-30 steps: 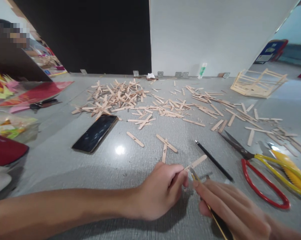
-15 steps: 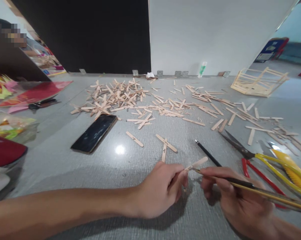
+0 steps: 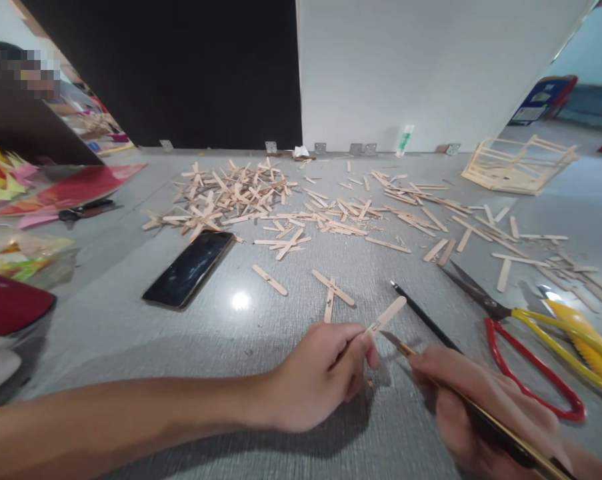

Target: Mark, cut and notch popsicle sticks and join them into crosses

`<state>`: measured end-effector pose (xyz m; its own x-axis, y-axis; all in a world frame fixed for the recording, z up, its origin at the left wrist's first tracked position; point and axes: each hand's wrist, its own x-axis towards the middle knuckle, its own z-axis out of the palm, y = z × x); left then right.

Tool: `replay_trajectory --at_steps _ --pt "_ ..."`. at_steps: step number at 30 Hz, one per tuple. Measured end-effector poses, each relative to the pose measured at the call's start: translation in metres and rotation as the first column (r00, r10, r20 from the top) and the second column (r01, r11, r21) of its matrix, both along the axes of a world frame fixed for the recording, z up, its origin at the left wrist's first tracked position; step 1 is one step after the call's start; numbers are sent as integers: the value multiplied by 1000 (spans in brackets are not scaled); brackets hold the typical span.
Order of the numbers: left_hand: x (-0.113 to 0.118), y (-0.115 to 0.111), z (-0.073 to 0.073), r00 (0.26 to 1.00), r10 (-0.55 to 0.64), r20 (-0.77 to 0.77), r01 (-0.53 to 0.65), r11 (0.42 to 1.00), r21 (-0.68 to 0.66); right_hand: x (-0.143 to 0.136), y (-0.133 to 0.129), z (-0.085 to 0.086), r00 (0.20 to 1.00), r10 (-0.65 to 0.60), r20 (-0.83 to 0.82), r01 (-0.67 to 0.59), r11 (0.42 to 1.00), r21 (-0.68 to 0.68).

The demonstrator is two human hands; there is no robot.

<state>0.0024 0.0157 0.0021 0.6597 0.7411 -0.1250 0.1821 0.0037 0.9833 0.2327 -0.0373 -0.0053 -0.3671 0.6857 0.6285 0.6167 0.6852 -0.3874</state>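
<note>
Pinched in my left hand is a small wooden stick, its free end angled up to the right, with a dark mark near my fingertips. My right hand is closed around a thin craft knife. The blade tip is close to the stick; whether they touch is hard to tell. Two crossed sticks lie just beyond my left hand, with another marked stick to their left.
A phone lies at left. Piled sticks spread across the back. At right are a black pencil, scissors, red handles and a yellow tool. A stick frame stands back right.
The knife and my right hand have moved down and to the right. The stick in my left hand has shifted slightly and shows more of its flat face.
</note>
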Motion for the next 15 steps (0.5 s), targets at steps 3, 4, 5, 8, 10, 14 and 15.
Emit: replay_trajectory --at_steps 3,4,5,8,10,14,15 --pt "0 0 0 1000 4 25 -3 1000 -22 3 0 -1 999 45 31 -47 997 61" --pt "-1 0 0 999 7 33 -6 1000 -28 4 1 -1 999 42 25 -43 997 63" --pt "-1 -1 0 999 13 41 -12 999 -33 5 1 -1 999 35 16 -35 997 62" --pt "-2 -2 -1 997 31 68 -28 999 -47 5 3 -2 999 -26 -39 30 996 86" --pt "-2 -2 -2 994 37 101 -31 997 -64 2 4 -3 996 -71 -56 74 995 68" --pt "0 -2 -4 986 35 163 -7 986 -168 -6 8 0 957 -227 -180 204 970 -134" --pt "0 -3 -4 986 26 166 6 982 -190 -8 10 1 936 -271 -225 229 953 -197"
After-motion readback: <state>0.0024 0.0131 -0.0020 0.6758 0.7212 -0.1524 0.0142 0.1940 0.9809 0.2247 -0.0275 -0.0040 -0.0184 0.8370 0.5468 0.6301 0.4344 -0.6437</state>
